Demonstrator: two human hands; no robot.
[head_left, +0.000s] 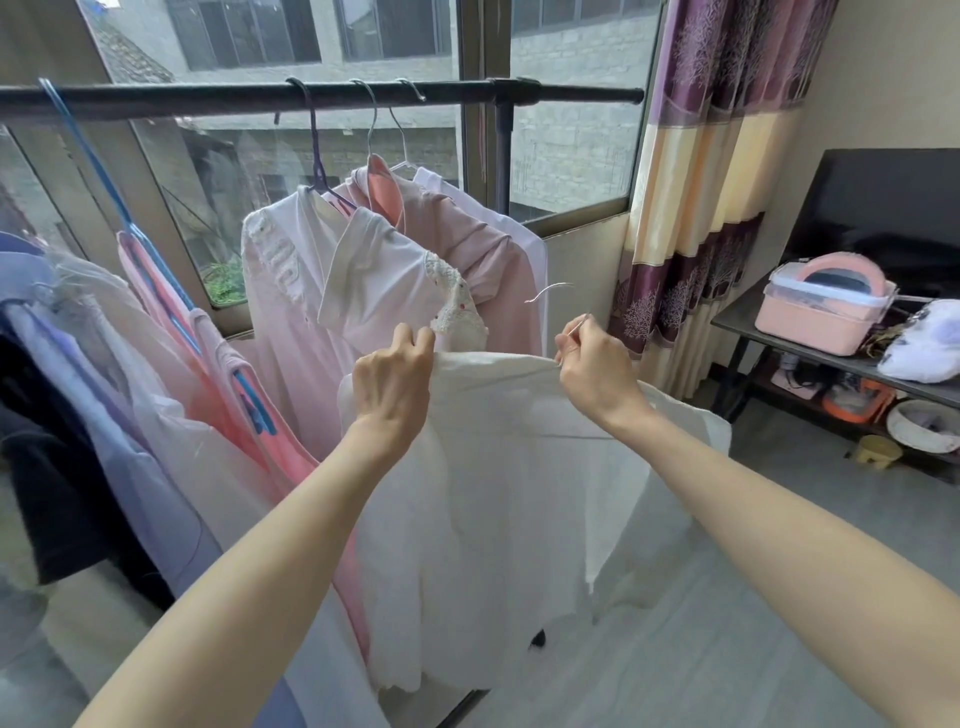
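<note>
our left hand (397, 376) grips the thin white blouse (519, 467) to steady it; our right hand (592, 366) pinches the silver wire hanger (578, 326) (hook free for the black rail (208, 98)).

White garment (498, 467); silver wire hanger (550, 291); black rail (208, 98); purple-cream curtain (701, 182), pale tree pattern; pink box (815, 312).

Grey daylight comes through a wide window (363, 47) facing a brick building. A purple and cream curtain (701, 156) hangs at its right edge. Against the beige wall (883, 78), a dark table (769, 335) carries a pink box (815, 317) near its left edge, before a black screen (883, 208). The floor (727, 649) is grey.
</note>
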